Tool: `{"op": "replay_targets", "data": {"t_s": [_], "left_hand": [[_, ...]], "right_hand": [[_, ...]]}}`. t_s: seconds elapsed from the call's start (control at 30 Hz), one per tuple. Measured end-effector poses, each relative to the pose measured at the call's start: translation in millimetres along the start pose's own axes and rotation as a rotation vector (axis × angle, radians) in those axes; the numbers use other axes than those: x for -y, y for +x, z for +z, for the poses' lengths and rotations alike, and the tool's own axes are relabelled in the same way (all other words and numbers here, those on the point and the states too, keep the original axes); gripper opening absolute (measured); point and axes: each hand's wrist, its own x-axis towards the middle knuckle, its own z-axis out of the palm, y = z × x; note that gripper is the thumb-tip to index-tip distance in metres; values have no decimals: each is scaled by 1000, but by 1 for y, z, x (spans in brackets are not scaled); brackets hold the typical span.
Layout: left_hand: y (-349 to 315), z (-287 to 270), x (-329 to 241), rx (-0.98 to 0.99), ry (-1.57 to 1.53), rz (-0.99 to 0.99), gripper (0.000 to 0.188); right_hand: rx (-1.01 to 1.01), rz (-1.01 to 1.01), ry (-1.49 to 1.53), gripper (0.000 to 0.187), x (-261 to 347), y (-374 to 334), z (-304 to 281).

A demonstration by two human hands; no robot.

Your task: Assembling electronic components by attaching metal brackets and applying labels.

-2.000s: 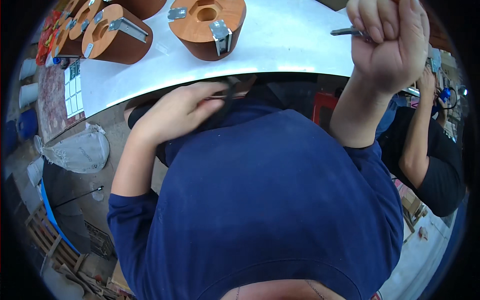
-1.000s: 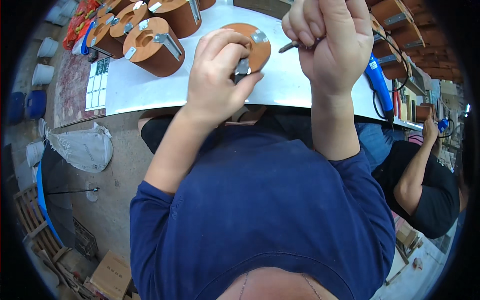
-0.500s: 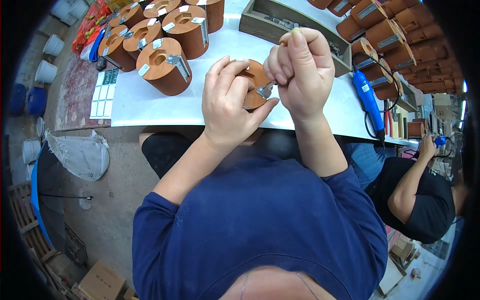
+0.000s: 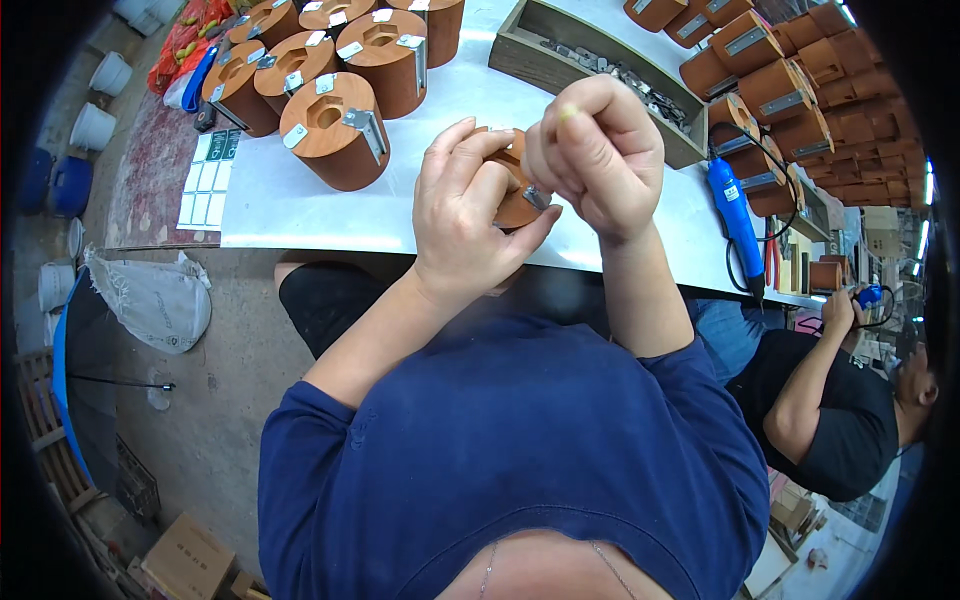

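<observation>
My left hand point(image 4: 455, 215) is wrapped round a reddish-brown wooden cylinder point(image 4: 514, 209) at the table's near edge, its fingers over the top. A small metal clasp point(image 4: 537, 197) sits on the cylinder's right rim, by my left thumb. My right hand point(image 4: 603, 165) is closed just above that clasp, thumb pressed against the curled fingers; whatever it grips is hidden. To the left stand several similar cylinders point(image 4: 335, 155), each with a hollowed top and metal fittings.
A wooden box point(image 4: 508, 52) of small metal parts lies beyond my hands. A blue corded power tool point(image 4: 735, 215) rests at the right, beside many stacked cylinders point(image 4: 785, 100). White label sheets point(image 4: 207, 185) lie at the left. A co-worker point(image 4: 830, 410) sits on the right.
My right hand has come down slightly closer to the clasp, and its fingers have turned. My left hand keeps its hold on the cylinder. The view has shifted slightly.
</observation>
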Motion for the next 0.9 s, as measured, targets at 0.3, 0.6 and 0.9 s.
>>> {"op": "replay_targets", "data": {"t_s": [0.3,0.6,0.9], "left_hand": [[5,-5,7,85,-124,21,32],[5,-5,8,107,-118,12,33],[7,-4,8,113,-150,-18,33]], "right_hand": [[16,249,-439,12,24,9,4],[-192,17,-395,17,-2,4,21],[-15,92,-250,26,0,8,12]]}}
